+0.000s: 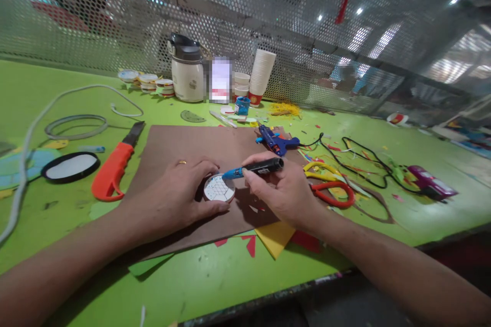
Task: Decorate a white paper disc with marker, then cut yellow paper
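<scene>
Standing by the green table [230, 286] here, and going from the left: there's a black-rimmed oval mirror-looking thing [70, 167] and an orange-handled utility knife [115, 168] lying untouched just off the brown cardboard sheet [184, 148]. On that sheet, near the middle, sits the small white disc [219, 188], and the left hand [180, 194] is wrapped around it, thumb at the near edge and fingers curled over the far edge, pinning it flat. The disc already has a bunch of dark lines crossing it, kind of a grid or web, so I'd say the drawing is well underway, though I can't tell how much is still blank. The right hand [282, 191] grips a blue-tipped black marker [255, 167] in a pinch, tip right at the disc's upper right rim. Further right, the blue glue gun [276, 141] and the scissors [330, 184] sit idle among paper scraps, so cutting or gluing doesn't look in play right now.
</scene>
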Action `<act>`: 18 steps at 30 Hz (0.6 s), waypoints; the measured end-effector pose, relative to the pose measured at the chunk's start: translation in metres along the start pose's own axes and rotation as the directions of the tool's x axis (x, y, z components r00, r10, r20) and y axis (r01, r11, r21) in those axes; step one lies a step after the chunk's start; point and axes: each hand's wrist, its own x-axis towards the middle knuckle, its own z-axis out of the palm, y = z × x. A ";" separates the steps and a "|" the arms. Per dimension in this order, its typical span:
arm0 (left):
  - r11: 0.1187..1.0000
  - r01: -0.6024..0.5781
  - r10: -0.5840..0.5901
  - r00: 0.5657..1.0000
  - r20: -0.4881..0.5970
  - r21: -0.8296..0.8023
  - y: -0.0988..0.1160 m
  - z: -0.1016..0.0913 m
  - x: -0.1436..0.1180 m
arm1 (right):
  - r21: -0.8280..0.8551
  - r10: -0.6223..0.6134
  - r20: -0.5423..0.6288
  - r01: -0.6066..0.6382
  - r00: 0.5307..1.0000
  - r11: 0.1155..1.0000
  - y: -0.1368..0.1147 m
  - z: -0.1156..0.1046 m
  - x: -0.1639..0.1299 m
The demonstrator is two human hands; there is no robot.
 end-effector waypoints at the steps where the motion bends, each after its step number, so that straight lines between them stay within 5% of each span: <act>1: 1.000 0.000 0.000 1.000 0.003 0.005 0.000 0.000 0.000 | -0.020 -0.007 0.003 0.007 1.000 1.000 -0.001 0.000 0.000; 18: 0.999 0.013 -0.014 1.000 0.013 0.032 -0.001 0.001 0.000 | 0.025 -0.005 -0.041 0.006 0.999 1.000 0.001 -0.002 0.000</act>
